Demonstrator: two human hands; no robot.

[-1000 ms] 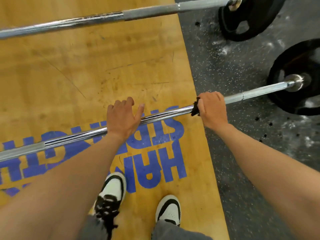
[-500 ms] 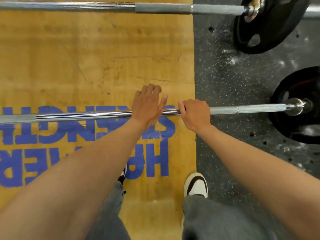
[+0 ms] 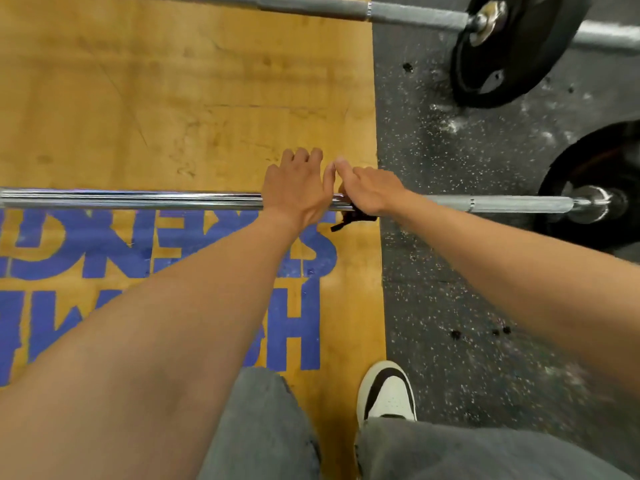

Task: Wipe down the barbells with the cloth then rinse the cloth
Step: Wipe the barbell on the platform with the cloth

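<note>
A chrome barbell lies across the floor in front of me, with a black plate on its right end. My left hand rests over the bar with its fingers curled down on the far side. Right beside it, my right hand grips the bar through a dark cloth, of which only a small corner shows under the hand. The thumbs of both hands touch. A second barbell with its own black plate lies farther away at the top.
The bar spans a yellow wooden platform with blue lettering; speckled black rubber flooring lies to the right. My white-and-brown shoe and grey trouser legs stand just behind the bar.
My right hand slid left along the bar with the cloth until it met my left hand. The view shifted right and the far barbell rose toward the top edge.
</note>
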